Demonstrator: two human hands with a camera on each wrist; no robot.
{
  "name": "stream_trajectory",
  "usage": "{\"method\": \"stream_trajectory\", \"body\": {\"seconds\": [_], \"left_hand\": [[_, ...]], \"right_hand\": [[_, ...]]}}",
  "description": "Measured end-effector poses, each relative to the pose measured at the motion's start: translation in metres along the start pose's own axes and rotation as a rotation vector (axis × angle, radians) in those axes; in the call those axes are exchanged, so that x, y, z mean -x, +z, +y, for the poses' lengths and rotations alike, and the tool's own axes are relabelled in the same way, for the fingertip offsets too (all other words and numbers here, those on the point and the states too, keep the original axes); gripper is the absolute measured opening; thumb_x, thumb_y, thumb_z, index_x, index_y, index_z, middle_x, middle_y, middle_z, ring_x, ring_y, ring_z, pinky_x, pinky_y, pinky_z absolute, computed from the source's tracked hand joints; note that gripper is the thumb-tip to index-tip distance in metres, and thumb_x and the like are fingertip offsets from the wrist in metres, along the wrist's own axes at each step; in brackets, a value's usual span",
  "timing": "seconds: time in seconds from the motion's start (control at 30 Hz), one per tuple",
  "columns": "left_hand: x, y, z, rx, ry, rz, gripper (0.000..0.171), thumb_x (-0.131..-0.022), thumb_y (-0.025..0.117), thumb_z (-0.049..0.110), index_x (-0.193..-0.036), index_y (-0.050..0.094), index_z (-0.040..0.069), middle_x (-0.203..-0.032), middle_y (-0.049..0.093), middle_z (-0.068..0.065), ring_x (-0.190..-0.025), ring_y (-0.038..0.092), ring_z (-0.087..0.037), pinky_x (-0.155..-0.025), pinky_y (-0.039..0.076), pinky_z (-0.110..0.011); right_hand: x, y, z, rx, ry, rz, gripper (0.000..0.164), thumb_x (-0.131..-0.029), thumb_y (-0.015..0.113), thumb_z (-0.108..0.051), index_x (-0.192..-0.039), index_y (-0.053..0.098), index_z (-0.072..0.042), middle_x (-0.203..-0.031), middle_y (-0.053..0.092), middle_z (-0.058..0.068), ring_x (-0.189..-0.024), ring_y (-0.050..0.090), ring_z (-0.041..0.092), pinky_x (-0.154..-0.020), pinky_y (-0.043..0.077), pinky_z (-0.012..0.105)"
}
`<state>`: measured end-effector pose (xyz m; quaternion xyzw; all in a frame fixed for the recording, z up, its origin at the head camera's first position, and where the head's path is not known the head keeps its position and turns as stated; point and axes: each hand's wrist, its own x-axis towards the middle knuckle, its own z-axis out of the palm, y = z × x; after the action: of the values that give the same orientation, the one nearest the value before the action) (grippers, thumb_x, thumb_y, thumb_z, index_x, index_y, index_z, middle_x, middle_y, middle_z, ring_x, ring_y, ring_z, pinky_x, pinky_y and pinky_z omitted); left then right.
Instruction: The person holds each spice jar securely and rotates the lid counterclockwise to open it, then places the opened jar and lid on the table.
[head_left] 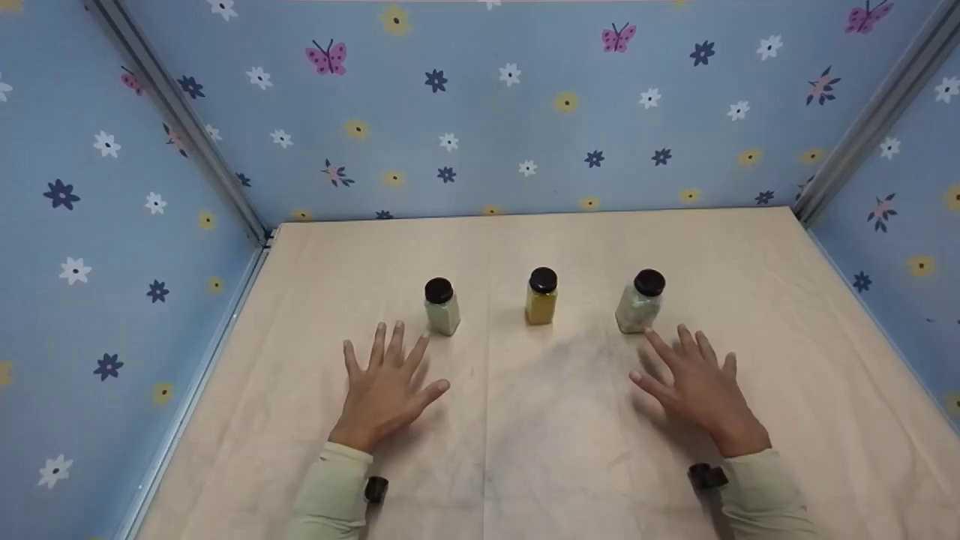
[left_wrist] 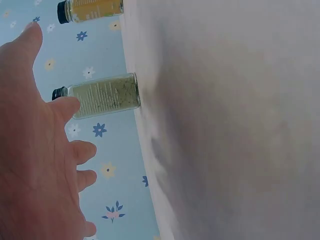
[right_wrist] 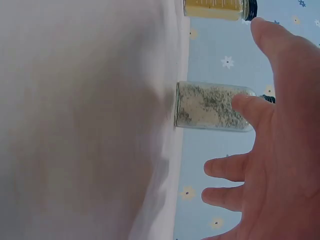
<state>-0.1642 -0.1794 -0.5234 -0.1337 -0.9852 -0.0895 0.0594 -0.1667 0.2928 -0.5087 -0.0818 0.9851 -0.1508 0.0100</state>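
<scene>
Three small glass spice jars with black lids stand upright in a loose row. The left jar [head_left: 443, 313] holds something pale green; its printed side shows as a green jar [left_wrist: 105, 96] in the left wrist view. In the middle is a yellow jar [head_left: 541, 304]. The right jar [head_left: 637, 307] has pale contents with dark flecks, clearer on the speckled jar [right_wrist: 212, 106] in the right wrist view. My left hand [head_left: 384, 390] spreads its fingers just in front of the left jar, holding nothing. My right hand [head_left: 701, 386], also spread and holding nothing, is near the right jar.
A cream cloth [head_left: 525, 450] covers the table, with a crease down its middle. Blue panels [head_left: 495, 112] printed with flowers and butterflies stand at the back and both sides. Metal posts [head_left: 187, 120] mark the back corners.
</scene>
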Motion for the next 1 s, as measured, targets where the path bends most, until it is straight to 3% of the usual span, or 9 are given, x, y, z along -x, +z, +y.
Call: {"method": "stream_trajectory", "body": {"seconds": [0.33,0.67,1.0], "left_hand": [[-0.001,0.000,0.006,0.014,-0.002,-0.004,0.080,-0.094,0.032,0.078,-0.157,0.037,0.028,-0.162,0.026,-0.017,-0.150,0.017,-0.038,-0.107,-0.001,-0.076],[-0.002,0.001,0.013,0.065,0.014,0.026,0.078,-0.095,0.033,0.076,-0.154,0.042,0.027,-0.156,0.039,-0.014,-0.145,0.032,-0.037,-0.108,0.014,-0.074],[-0.003,0.004,0.020,0.097,0.044,0.054,0.078,-0.096,0.039,0.072,-0.152,0.047,0.018,-0.147,0.050,-0.015,-0.136,0.043,-0.035,-0.107,0.024,-0.068]], "right_hand": [[-0.001,0.005,-0.006,-0.029,-0.021,0.017,0.079,-0.094,0.046,-0.072,-0.158,0.035,-0.027,-0.158,0.027,0.028,-0.143,0.021,0.052,-0.099,0.011,0.083],[-0.007,0.007,-0.004,-0.059,-0.018,0.009,0.080,-0.096,0.042,-0.070,-0.159,0.032,-0.022,-0.156,0.031,0.028,-0.142,0.028,0.047,-0.101,0.016,0.080],[-0.010,0.008,-0.001,-0.105,-0.003,0.031,0.074,-0.099,0.043,-0.066,-0.157,0.037,-0.019,-0.153,0.037,0.029,-0.136,0.038,0.049,-0.100,0.021,0.078]]}}
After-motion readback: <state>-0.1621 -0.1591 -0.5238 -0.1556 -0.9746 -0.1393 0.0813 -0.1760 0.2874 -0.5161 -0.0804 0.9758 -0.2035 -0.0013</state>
